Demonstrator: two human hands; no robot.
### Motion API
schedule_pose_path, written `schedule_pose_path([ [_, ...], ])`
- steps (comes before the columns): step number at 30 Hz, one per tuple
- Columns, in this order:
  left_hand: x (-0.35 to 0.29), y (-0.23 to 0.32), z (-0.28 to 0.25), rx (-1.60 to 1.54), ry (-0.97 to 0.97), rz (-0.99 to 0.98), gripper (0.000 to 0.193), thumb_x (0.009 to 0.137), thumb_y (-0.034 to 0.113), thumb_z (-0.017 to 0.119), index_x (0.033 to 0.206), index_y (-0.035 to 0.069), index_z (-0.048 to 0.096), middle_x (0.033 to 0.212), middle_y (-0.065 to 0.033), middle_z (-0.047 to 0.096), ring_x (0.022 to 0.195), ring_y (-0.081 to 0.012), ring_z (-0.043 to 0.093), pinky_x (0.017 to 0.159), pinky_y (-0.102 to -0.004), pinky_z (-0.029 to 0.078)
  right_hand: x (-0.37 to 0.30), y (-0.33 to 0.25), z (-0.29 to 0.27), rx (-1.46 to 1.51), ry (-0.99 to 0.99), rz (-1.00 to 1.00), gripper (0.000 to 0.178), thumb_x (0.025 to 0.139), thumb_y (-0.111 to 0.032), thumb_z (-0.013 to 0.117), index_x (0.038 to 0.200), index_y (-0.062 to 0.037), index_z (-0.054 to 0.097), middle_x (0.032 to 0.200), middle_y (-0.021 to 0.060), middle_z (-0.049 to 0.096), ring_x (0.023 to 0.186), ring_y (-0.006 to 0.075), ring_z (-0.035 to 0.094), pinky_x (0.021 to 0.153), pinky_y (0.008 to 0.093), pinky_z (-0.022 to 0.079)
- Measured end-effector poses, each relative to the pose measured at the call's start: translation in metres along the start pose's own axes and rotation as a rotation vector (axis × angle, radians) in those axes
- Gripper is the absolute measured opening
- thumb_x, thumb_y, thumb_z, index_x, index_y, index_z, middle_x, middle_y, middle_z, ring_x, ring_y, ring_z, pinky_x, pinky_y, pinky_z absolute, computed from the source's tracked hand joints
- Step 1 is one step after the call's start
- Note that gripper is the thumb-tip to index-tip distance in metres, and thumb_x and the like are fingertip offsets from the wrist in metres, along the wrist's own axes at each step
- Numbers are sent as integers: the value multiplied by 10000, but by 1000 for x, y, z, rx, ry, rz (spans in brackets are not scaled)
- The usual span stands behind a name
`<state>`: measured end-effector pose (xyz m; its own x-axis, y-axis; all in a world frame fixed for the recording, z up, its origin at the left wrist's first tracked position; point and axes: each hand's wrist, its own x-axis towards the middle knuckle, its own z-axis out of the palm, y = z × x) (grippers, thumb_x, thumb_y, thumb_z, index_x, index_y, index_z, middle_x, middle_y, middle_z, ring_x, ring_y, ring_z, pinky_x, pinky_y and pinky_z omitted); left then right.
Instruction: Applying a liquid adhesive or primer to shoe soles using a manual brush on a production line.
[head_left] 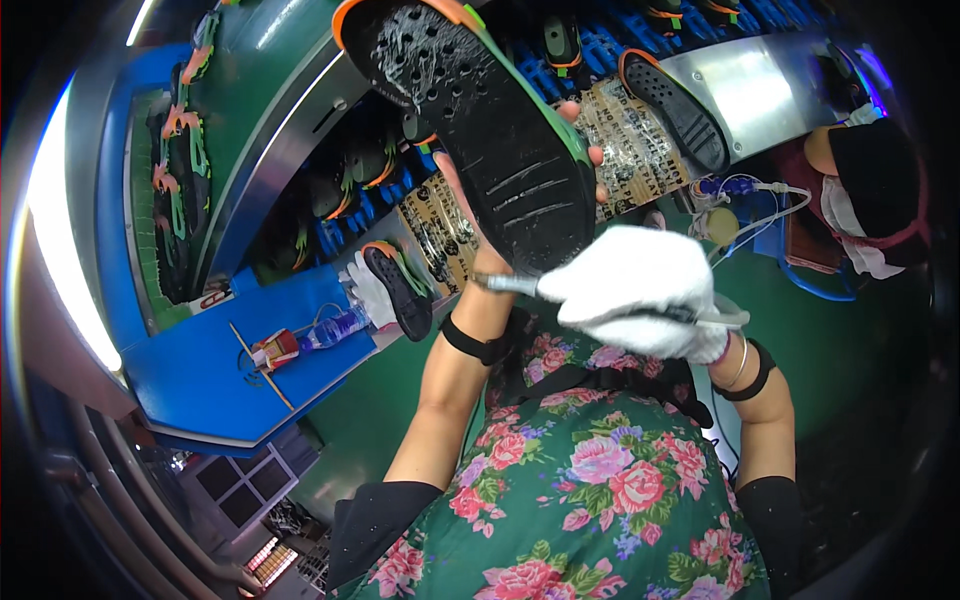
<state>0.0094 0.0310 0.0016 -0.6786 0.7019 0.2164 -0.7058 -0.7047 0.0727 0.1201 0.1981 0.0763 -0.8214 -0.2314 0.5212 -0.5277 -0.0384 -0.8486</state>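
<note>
A large black shoe sole (pixel 525 150) with an orange and green rim is held up in front of me, its holed end at the top. Wet-looking streaks cover the holes. My left hand (pixel 487 250), bare, is closed around it from behind, with the thumb along one side and fingertips over the other. My right hand (pixel 640 290), in a white glove, grips a brush (pixel 508 284) whose metal collar points left, just below the sole's lower end. The brush's tip is hard to make out against my left wrist; its pale handle end sticks out behind the glove.
Another sole (pixel 397 290) leans by the blue table (pixel 190 375), near a plastic bottle (pixel 337 328) and a red carton (pixel 275 350). One more sole (pixel 678 108) rests on the taped brown ledge (pixel 630 140). Blue racks hold several soles behind. A person (pixel 880 190) is at the right.
</note>
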Motion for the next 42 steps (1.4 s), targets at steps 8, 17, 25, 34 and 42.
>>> schedule_pose_path([
  [8, -2, 17, 6, 59, 28, -125, 1186, 813, 911, 545, 1655, 123, 267, 1686, -262, 218, 1323, -543, 511, 1033, -633, 536, -5, 3, 2, -109, -98, 32, 239, 841, -59, 791, 1077, -87, 808, 1134, 76, 794, 958, 274, 756, 847, 369, 601],
  [17, -4, 31, -2, 104, 44, -288, 1227, 796, 836, 658, 1607, -11, 295, 1538, -344, 367, 1211, -463, 576, 980, -559, 578, -9, 5, 12, -264, -173, -48, 295, 836, -71, 808, 1128, -118, 801, 1133, 71, 789, 983, 253, 748, 810, 348, 604],
  [25, -22, 53, -18, 495, 445, -332, 1101, 868, 794, 543, 1607, 3, 339, 1536, -362, 444, 1282, -493, 597, 1014, -583, 555, -3, 5, 1, -416, -190, -106, 325, 842, -39, 765, 1164, -84, 778, 1146, 84, 786, 944, 255, 757, 851, 358, 607],
  [34, -15, 56, 7, 331, 614, -266, 465, 982, 354, 631, 1272, -1, 712, 1180, -186, 763, 1035, -295, 762, 977, -421, 608, -3, 8, 1, -235, -117, -20, 261, 784, -85, 853, 1041, -102, 813, 1096, 94, 800, 935, 248, 764, 793, 342, 606],
  [42, -13, 53, -20, 418, 526, -335, 880, 999, 628, 460, 1626, 25, 325, 1578, -314, 432, 1393, -466, 527, 1092, -611, 505, -6, 9, 16, -73, 117, 376, 92, 796, 24, 824, 871, -25, 804, 996, 156, 801, 909, 249, 772, 813, 356, 605],
])
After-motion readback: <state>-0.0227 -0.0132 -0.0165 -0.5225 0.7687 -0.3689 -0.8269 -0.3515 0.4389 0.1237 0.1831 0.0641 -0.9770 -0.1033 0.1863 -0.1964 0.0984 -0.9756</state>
